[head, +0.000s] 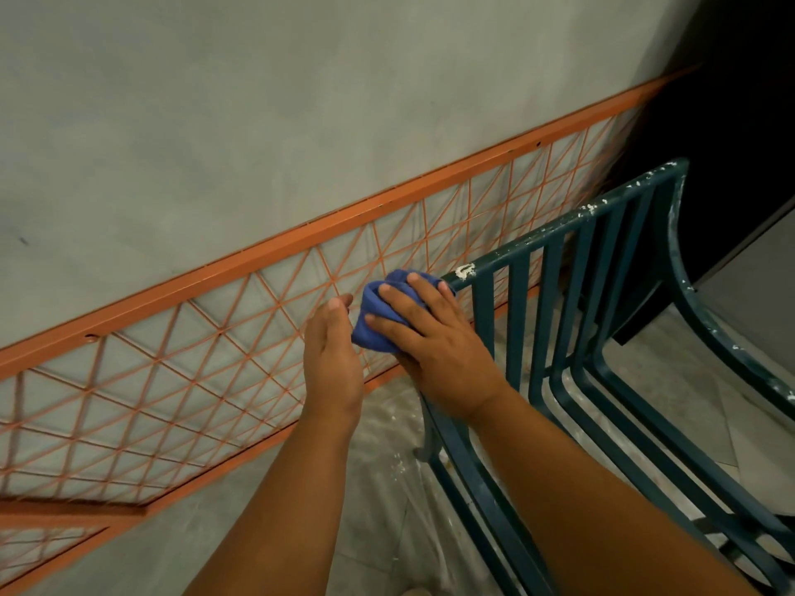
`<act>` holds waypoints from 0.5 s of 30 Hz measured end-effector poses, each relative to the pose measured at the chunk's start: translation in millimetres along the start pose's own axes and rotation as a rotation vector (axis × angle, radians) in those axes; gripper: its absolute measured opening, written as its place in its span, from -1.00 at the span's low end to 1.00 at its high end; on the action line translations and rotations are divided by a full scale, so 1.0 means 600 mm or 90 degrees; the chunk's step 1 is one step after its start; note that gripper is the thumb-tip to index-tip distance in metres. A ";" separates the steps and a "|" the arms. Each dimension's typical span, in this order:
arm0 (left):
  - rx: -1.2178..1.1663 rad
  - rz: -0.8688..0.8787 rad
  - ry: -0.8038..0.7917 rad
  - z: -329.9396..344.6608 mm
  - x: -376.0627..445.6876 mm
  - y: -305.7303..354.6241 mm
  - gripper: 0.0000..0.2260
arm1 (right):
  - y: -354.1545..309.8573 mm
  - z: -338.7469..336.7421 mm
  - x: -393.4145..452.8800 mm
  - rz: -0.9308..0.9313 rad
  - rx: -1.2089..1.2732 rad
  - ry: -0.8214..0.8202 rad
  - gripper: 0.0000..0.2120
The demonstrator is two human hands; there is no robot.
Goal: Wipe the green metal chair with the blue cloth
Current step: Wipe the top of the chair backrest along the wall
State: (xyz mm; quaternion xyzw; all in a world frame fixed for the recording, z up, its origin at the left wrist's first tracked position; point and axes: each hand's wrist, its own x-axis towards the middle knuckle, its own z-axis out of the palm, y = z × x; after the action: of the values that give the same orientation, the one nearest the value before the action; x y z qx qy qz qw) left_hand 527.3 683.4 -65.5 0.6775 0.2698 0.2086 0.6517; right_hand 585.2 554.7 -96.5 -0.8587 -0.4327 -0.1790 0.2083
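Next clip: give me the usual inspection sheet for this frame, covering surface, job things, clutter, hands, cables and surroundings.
Surface: pale floor with what looks like plastic sheeting under the chair's near end.
Job things: green chair, slatted, paint chipped white along its top rail; blue cloth bunched at the rail's left end.
Clutter: nothing seen.
Hands: right hand presses the cloth to the rail, fingers spread; left hand open, its fingertips at the cloth's left edge; contact unclear.
Cables: nothing seen.
Surroundings: grey wall; orange mesh panel leaning on it; dark opening at right.
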 end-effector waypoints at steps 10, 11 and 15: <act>0.033 -0.024 0.033 -0.013 0.002 0.020 -0.60 | -0.041 -0.051 0.128 0.176 -0.098 -0.278 -0.65; 0.034 -0.026 0.036 -0.015 0.003 0.022 -0.60 | -0.038 -0.054 0.129 0.150 -0.109 -0.295 -0.66; 0.027 -0.037 0.032 -0.024 0.013 0.033 -0.61 | -0.029 -0.041 0.078 -0.026 -0.183 -0.225 -0.74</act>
State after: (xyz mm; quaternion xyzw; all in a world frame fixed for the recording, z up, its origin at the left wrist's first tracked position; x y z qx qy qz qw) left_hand 526.3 699.4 -45.4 0.6775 0.3100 0.2007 0.6361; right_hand 594.2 582.9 -49.4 -0.8886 -0.4498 -0.0899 0.0015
